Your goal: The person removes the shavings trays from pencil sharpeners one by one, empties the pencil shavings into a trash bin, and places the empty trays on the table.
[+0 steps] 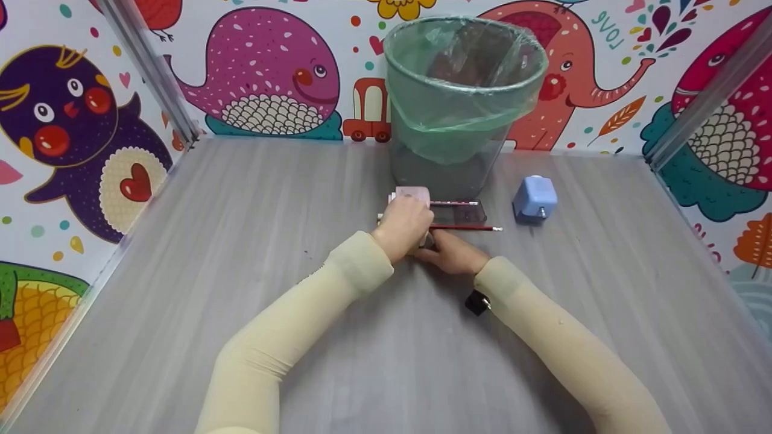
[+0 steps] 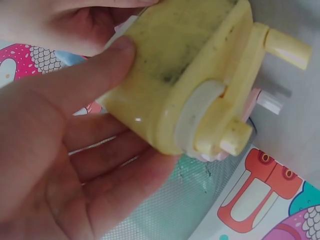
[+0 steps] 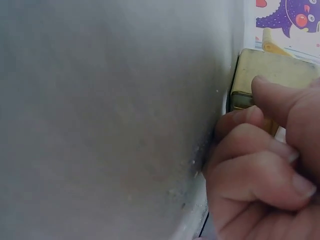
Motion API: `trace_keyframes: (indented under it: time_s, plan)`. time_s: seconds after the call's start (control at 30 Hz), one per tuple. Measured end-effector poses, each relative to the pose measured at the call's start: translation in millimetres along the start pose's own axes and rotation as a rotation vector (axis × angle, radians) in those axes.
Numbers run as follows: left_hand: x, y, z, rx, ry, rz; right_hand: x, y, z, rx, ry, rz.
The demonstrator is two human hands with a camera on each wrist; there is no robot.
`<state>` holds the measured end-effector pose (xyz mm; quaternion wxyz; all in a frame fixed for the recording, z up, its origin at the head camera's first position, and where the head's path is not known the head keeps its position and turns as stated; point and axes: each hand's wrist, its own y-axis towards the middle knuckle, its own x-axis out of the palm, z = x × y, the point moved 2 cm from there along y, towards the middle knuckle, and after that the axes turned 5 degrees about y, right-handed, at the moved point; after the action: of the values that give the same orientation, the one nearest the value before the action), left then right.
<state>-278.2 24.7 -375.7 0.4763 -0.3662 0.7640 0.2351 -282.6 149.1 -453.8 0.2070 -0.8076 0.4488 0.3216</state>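
A wide grey wood-grain desk (image 1: 241, 289) is enclosed by walls papered with bright cartoon animals, and a round grey mesh wastebasket lined with a green plastic bag (image 1: 461, 102) stands at its far middle. Just in front of the basket a pale yellow plastic hand-crank pencil sharpener (image 2: 185, 80) is held between both hands: the left hand (image 1: 405, 226) is wrapped over its body, thumb laid along one face and fingers cupped beneath, while the right hand (image 1: 453, 252) is curled against its near edge, thumb pressed on the casing. A small light-blue box-shaped sharpener (image 1: 534, 199) sits apart to the right, untouched. Beside the hands a dark transparent flat case (image 1: 458, 213) lies with two red pencils (image 1: 467, 228) along it. The step in hand appears to be steadying or opening the yellow sharpener near the basket; the next move would probably call for a firm left-hand hold while the right works its casing or crank.
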Motion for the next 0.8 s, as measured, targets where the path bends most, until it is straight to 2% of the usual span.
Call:
trace_keyframes:
  time_s: [0.43,0.67,0.8]
  plan:
    - [2.1,-1.9,-3.3,0.002,-0.031,0.031,0.8,-1.7,0.6,0.012,-0.002,0.016]
    - [4.5,-3.6,-3.1,0.002,-0.018,0.078,1.9,-1.5,2.4,0.001,-0.005,0.013]
    - [4.1,-4.2,-2.9,-0.002,-0.028,0.065,1.4,-1.8,2.0,0.016,0.000,0.015]
